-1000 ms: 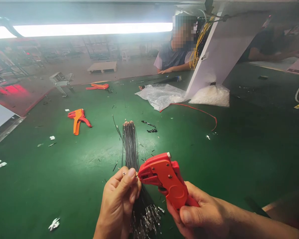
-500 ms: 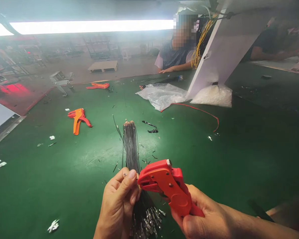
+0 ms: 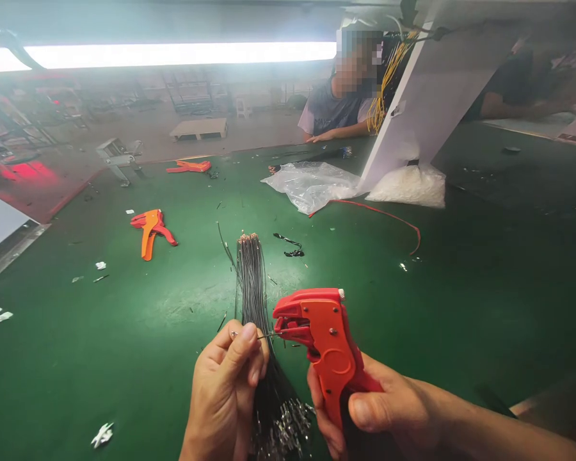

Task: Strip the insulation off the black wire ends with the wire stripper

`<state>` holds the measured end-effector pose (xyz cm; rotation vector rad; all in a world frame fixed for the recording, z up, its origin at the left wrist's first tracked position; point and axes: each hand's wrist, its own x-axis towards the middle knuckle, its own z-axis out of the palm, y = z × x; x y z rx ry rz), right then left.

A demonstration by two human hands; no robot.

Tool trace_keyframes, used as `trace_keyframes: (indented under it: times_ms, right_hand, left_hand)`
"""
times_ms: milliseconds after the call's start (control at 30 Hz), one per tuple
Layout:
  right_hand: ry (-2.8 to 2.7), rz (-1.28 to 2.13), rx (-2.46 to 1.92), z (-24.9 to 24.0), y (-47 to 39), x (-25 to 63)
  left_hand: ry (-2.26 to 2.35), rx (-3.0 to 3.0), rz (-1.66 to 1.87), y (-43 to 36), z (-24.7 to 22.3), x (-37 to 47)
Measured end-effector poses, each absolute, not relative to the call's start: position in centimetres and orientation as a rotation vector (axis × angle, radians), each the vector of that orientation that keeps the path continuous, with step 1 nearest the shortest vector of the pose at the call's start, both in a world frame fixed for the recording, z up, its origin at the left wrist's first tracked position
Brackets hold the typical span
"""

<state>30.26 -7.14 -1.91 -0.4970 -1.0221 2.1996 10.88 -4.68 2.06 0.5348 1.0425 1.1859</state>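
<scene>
My left hand (image 3: 228, 384) pinches a thin black wire (image 3: 265, 335) between thumb and fingers, its short end pointing right. Just right of that end are the jaws of a red and orange wire stripper (image 3: 329, 346). My right hand (image 3: 388, 406) is wrapped round its handles, which now stand apart. Beneath and behind my left hand lies a bundle of black wires (image 3: 252, 282), with copper-coloured ends at the far side and shiny metallic tips at the near side. Part of the bundle is hidden by my left hand.
A second wire stripper (image 3: 151, 232) lies at left, a third (image 3: 189, 166) farther back. Wire scraps and white bits (image 3: 102, 435) dot the green table (image 3: 125, 358). A clear plastic bag (image 3: 312, 182) and red wire (image 3: 384, 209) lie behind. A person (image 3: 338, 109) sits across.
The wire stripper has tilted more upright and shifted slightly right, off my left fingers. Its handles have spread, and the wire's short end now shows between hand and jaws.
</scene>
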Motion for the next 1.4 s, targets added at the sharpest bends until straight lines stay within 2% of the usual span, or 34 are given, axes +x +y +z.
trace_keyframes:
  times_ms: [600,800,1000,1233,1400]
  right_hand:
    - [-1.223,2.268,-0.444,-2.5,-7.0,30.6]
    - [-0.853,2.517,-0.433,-1.9,-7.0,31.7]
    - [-0.836,2.490,-0.353,-1.7,-6.5,31.9]
    - [-0.640,2.314,-0.450,-0.4,-7.6,30.6]
    - [-0.595,2.321,-0.462,-0.4,-7.8,30.2]
  left_hand:
    - [1.038,0.466,1.288,-4.6,2.7,10.8]
    - [1.129,0.666,1.417,-4.4,2.7,10.5]
    - [1.370,1.035,1.479,-5.2,2.3,10.1]
    - [1.319,1.027,1.753,-5.6,2.1,10.7]
    - [1.256,0.997,1.897,-5.6,2.8,11.7]
